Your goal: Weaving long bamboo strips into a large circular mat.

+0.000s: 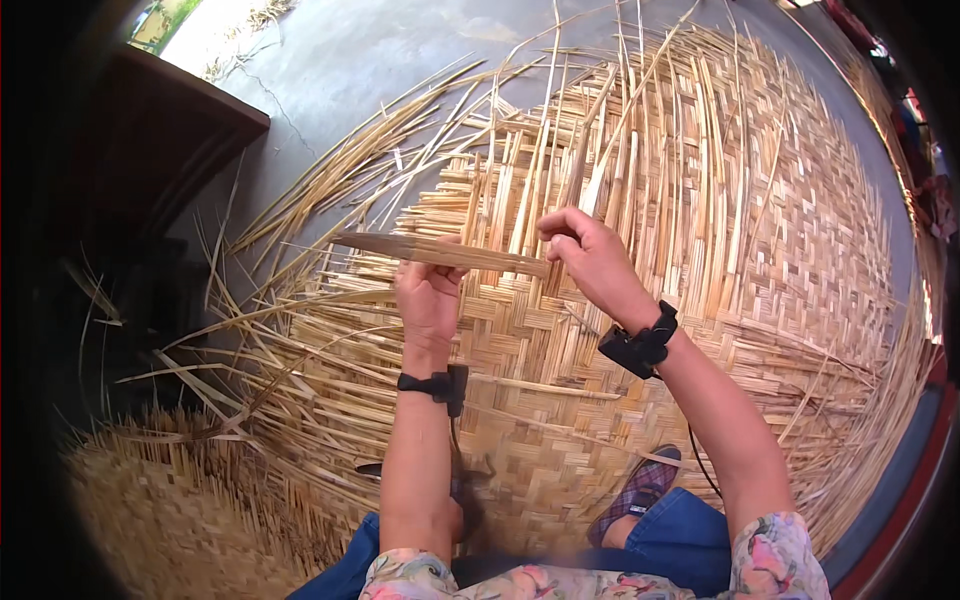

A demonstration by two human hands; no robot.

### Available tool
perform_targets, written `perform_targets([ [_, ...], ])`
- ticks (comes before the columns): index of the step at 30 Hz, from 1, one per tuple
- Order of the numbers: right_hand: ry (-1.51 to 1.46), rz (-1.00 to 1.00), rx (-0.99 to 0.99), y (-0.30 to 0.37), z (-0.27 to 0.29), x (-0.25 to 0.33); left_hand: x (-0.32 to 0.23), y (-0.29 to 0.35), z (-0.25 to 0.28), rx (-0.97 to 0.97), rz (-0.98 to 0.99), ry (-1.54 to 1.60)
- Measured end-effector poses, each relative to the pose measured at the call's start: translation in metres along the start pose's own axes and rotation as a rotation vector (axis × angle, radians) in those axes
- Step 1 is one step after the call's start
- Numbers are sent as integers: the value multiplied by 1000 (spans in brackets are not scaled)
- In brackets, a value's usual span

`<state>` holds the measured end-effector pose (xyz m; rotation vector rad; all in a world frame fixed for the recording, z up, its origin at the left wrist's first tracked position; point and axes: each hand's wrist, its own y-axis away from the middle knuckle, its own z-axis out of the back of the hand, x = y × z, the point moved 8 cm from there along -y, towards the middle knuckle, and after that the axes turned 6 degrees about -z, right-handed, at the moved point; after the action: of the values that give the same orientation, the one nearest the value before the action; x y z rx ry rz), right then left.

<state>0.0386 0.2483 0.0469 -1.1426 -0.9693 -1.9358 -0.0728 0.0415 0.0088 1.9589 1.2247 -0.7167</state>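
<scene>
A flat, tapered strip of split cane (480, 257), dark toward its left tip, lies crosswise above the woven mat (515, 340). My left hand (430, 288) grips it from below near the middle, fingers wrapped round it. At the strip's right end, the curled thumb and fingers of my right hand (592, 262) close on it; exactly where they meet it is partly hidden. Long pale strips (700, 190) run away from me beneath and beyond my hands, some woven into the mat, others with loose ends. Each wrist wears a black band.
Loose cane strips (345, 175) lie in a bundle on the grey floor (340, 75) at the far left. A dark wooden piece of furniture (190, 110) stands at the left. Another woven piece (170, 510) lies at the lower left. My shoe (640, 490) is on the mat.
</scene>
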Motion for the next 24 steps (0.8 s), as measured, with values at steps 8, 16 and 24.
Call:
perform_targets([
  [8,443,224,312,6,-50,-5,41,-64,-27,538,137,-1217],
  [16,342,327,185,28,-39,-1,48,-66,-37,590,318,-1175],
  [24,-126,-292,-11,-2,-39,-58,69,-67,-35,641,267,-1162],
])
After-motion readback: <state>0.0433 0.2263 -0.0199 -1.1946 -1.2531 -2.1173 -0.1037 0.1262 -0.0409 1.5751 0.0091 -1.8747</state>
